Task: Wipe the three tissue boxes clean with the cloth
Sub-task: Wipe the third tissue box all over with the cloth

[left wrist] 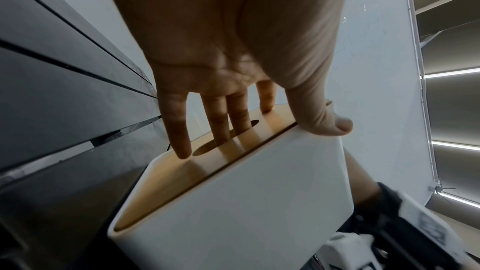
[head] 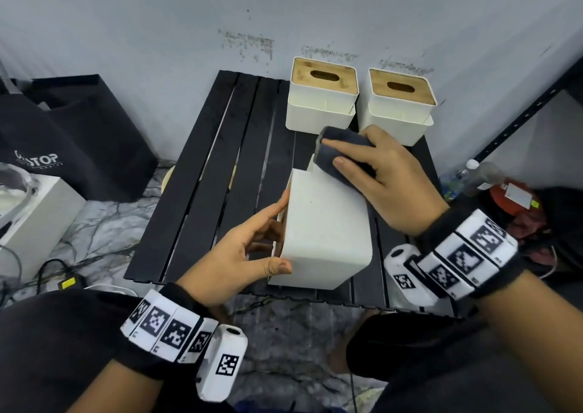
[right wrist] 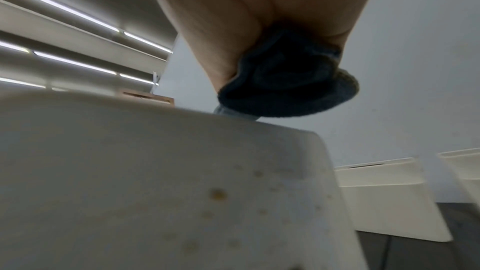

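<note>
Dark cloth (head: 344, 157) hides tipped box's (head: 325, 233) far edge.

A pale grey wall (head: 157, 18) fills the upper frame. Below it, marbled grey floor (head: 94, 233) surrounds a black slatted table (head: 205, 176).

Even, dim indoor light; wrist views blurred up close, ceiling strips glaring, edges bent by wide-angle lenses.

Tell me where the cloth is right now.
In the head view, the dark cloth is under the right hand, on the tipped tissue box's far edge.
</note>
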